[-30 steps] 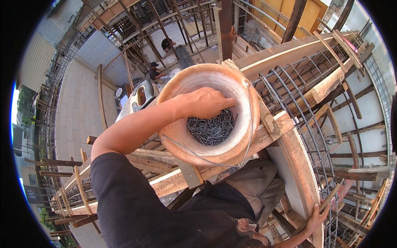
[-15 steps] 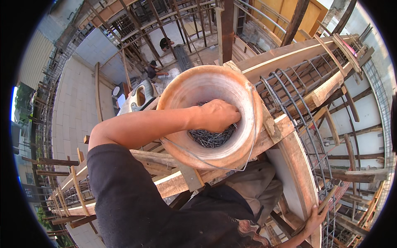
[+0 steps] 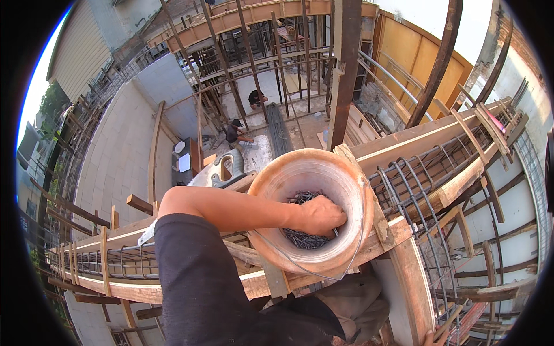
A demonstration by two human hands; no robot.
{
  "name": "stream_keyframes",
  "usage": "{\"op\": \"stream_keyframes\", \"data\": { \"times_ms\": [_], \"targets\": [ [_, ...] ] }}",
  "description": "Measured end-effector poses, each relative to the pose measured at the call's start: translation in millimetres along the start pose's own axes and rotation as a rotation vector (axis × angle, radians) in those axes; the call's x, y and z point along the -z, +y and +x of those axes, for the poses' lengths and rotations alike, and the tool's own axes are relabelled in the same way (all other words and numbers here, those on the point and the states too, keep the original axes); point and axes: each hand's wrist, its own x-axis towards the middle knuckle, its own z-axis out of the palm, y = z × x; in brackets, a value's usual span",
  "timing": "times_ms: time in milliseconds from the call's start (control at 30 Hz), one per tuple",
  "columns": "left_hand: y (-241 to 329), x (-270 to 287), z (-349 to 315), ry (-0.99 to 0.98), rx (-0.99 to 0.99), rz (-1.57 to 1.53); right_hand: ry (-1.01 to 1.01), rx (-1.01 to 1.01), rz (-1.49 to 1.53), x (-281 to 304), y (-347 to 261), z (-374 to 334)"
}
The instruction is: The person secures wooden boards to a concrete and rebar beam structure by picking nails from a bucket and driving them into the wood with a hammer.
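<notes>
A round bucket point(image 3: 311, 210), pale orange with a worn, whitish rim, is sitting on the wooden formwork point(image 3: 404, 230) at the top of a high structure. A thin wire handle point(image 3: 314, 271) is hanging down the near side of the bucket. Dark nails point(image 3: 303, 237) are lying heaped in the bottom of the bucket.

The left hand point(image 3: 320, 216) is reaching into the bucket from the left, over the near rim, with the bare forearm crossing above the rim. The hand is resting on the heap of nails, toward the right inner wall of the bucket, its fingers curled together into the nails; whether any nails are gripped cannot be told.

Only the fingertips of the right hand point(image 3: 430, 339) are showing, far below and to the right of the bucket, at the foot of a board; whether this hand is open or closed cannot be told.

A handsaw point(image 3: 216, 172) is lying just left of the bucket, on the formwork. Steel bars point(image 3: 415, 190) are forming a cage just right of the bucket. Two workers point(image 3: 236, 132) are crouching on the ground far beyond the bucket.
</notes>
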Motion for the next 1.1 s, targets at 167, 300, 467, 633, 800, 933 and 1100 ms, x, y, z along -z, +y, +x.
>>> {"op": "stream_keyframes", "data": {
  "times_ms": [167,300,467,633,800,933,1100],
  "targets": [
    [2,0,0,0.02,0.104,-0.034,-0.017,-0.012,0.048,3,-3,1],
    [10,14,2,0.054,0.324,-0.208,-0.042,0.003,-0.02,5,2,4],
    [12,24,12,0.031,0.477,-0.38,-0.036,0.01,0.124,3,22,7],
    [11,15,11,0.062,0.511,-0.455,-0.018,0.034,0.143,3,21,4],
    [15,58,7,0.199,0.518,-0.803,0.011,-0.013,0.129,4,7,-4],
    [5,80,-10,0.264,0.471,-1.042,0.002,-0.016,0.225,-2,27,5],
    [12,102,-25,0.332,0.55,-1.116,0.016,0.113,0.156,1,80,23]
  ]
}}
